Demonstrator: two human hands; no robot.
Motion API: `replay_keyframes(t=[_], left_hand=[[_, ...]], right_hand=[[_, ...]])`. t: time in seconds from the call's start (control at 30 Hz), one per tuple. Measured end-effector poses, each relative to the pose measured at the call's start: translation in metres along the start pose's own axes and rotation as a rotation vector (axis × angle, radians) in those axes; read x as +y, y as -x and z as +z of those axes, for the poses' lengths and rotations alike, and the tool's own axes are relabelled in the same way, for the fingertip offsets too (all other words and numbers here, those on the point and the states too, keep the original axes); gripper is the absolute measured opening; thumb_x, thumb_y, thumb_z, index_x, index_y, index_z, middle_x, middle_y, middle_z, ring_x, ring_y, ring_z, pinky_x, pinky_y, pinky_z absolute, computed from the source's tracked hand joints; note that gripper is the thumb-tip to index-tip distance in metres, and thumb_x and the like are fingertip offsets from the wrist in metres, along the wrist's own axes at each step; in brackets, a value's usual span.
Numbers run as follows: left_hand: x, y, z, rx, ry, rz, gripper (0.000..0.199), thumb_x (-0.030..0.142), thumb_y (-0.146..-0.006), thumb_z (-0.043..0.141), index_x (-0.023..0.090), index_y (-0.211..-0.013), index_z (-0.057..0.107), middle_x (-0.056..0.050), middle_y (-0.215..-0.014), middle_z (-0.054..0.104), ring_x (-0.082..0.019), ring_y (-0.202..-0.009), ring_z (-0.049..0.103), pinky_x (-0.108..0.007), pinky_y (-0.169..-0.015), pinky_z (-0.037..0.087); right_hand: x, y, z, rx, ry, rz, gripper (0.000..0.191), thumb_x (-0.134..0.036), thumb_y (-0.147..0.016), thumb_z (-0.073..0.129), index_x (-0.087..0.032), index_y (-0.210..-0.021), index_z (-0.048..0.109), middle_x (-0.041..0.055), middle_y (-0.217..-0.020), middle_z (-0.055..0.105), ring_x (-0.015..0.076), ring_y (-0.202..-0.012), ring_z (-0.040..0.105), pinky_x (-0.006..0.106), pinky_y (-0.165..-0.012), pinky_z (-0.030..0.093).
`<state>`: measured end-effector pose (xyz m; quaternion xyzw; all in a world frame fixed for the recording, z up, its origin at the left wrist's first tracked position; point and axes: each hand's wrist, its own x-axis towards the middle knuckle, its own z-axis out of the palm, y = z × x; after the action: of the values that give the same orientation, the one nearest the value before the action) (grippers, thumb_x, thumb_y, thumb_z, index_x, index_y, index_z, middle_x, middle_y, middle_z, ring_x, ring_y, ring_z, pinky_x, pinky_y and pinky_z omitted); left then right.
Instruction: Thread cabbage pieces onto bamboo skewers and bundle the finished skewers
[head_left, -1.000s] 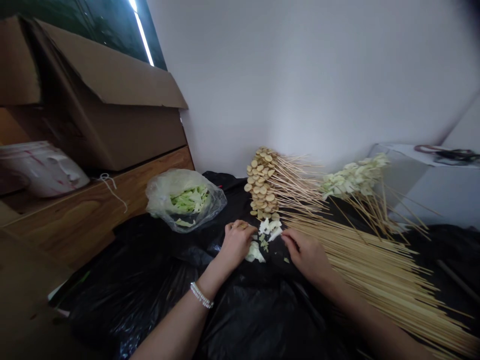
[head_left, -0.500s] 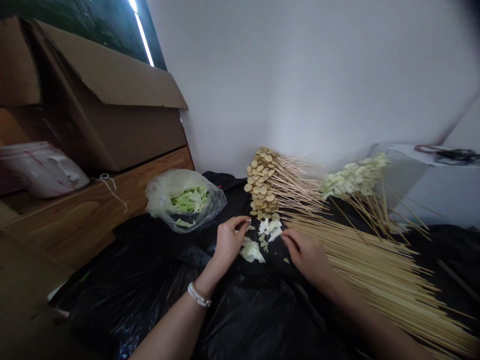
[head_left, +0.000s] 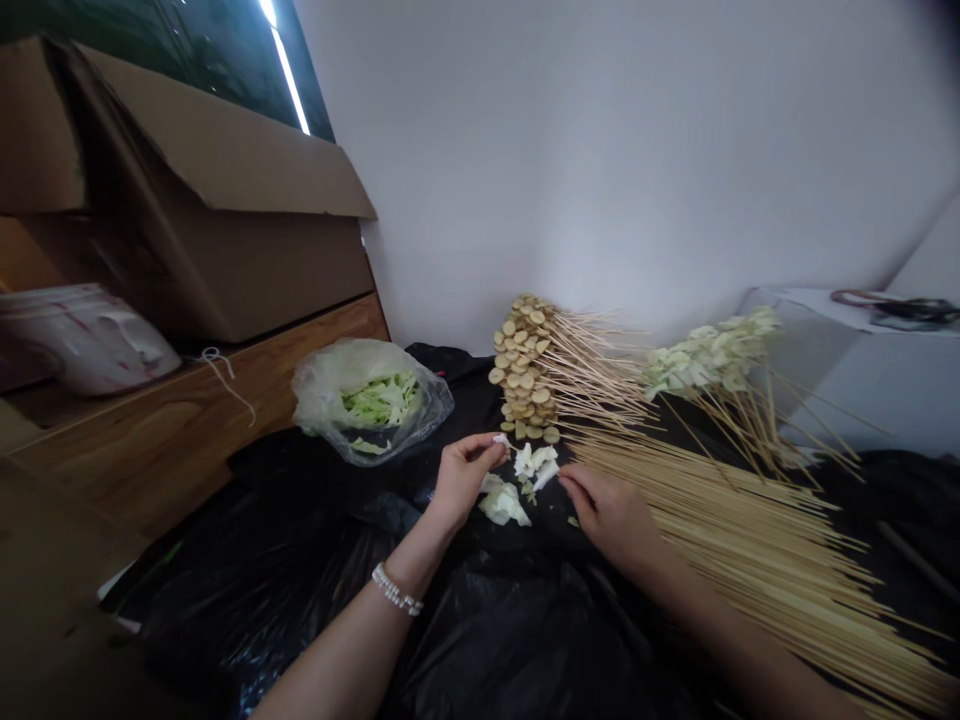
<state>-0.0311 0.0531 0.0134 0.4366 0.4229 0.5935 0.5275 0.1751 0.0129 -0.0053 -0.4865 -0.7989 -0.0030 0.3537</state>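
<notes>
- My left hand (head_left: 465,478) pinched a small white cabbage scrap (head_left: 500,439) narrowly between its fingertips.
- My right hand (head_left: 611,515) had its fingers drawn narrow, with a torn white cabbage pile (head_left: 534,462) just ahead of them; I could not tell whether they held any.
- Done: tan round slices on bamboo skewers (head_left: 521,370) lay beyond the fingers, pale cabbage on skewers (head_left: 709,360) beyond and right.
- Left: bare pale bamboo skewers (head_left: 750,550) lay right of the fingers, a clear plastic bag of shredded green cabbage (head_left: 367,400) left of them.
</notes>
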Motion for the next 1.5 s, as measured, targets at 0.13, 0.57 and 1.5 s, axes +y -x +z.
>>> replay_keyframes(t=[0.13, 0.57, 1.5], left_hand=[[0.001, 0.003, 0.002, -0.019, 0.031, -0.022, 0.038, 0.034, -0.058, 0.085, 0.011, -0.086, 0.076, -0.008, -0.08, 0.076, -0.016, -0.073, 0.069, -0.031, -0.082, 0.054], [0.002, 0.001, -0.001, -0.041, -0.027, -0.003, 0.032, 0.033, -0.059, 0.083, 0.013, -0.084, 0.077, -0.007, -0.081, 0.076, -0.016, -0.074, 0.068, -0.031, -0.08, 0.055], [0.011, 0.0, -0.009, -0.18, 0.215, -0.315, 0.035, 0.018, -0.051, 0.09, 0.01, -0.082, 0.076, -0.006, -0.08, 0.075, -0.01, -0.07, 0.067, -0.019, -0.074, 0.053]], right_hand=[[0.002, 0.0, 0.0, -0.01, 0.006, 0.025, 0.026, -0.027, -0.096, 0.041, -0.021, -0.096, 0.067, 0.0041, -0.09, 0.072, 0.0168, -0.078, 0.067, 0.026, -0.07, 0.045], [0.005, 0.002, 0.001, 0.023, 0.054, -0.036, 0.024, -0.025, -0.097, 0.042, -0.021, -0.099, 0.066, 0.0044, -0.09, 0.071, 0.0166, -0.08, 0.066, 0.026, -0.072, 0.045], [0.001, 0.0, 0.0, 0.051, 0.002, -0.123, 0.026, -0.019, -0.097, 0.037, -0.017, -0.092, 0.063, 0.0033, -0.076, 0.066, 0.0143, -0.069, 0.062, 0.025, -0.066, 0.044]])
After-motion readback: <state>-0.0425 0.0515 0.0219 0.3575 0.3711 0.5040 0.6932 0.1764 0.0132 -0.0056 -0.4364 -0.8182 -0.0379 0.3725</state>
